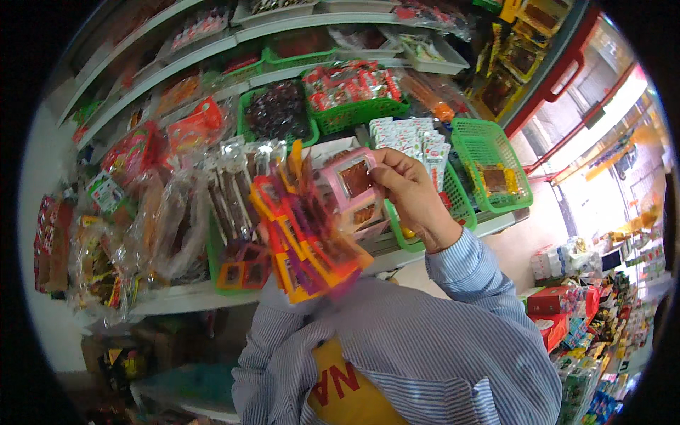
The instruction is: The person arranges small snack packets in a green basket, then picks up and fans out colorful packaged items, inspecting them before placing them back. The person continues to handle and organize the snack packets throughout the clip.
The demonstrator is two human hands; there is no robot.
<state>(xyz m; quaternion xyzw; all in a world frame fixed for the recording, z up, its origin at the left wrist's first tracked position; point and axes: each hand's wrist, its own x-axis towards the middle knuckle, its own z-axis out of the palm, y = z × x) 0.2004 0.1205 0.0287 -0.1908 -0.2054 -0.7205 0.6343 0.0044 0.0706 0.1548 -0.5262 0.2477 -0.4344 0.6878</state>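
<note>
My right hand [409, 191] pinches the edge of a pink packet [353, 178] with a clear window showing brown food. The packet is above a white box [366, 226] holding similar packets. A thick, blurred bundle of orange, red and purple snack packets [308, 241] is held up before my chest. My left sleeve [281, 300] leads up behind this bundle, which hides almost all of my left hand. Left of the bundle, long dark snack sticks in clear wrappers [231, 199] stand in a green basket [212, 255], with small orange-and-purple packets [244, 271] at its front.
White shelves [175, 297] rise in tiers. Green baskets hold dark wrapped pieces [279, 111], red-and-white packets [353, 87] and white sachets [411, 141]. Another green basket [491, 159] holds a yellow packet. Bagged snacks [175, 228] crowd the left. A red-framed glass door [563, 95] stands right.
</note>
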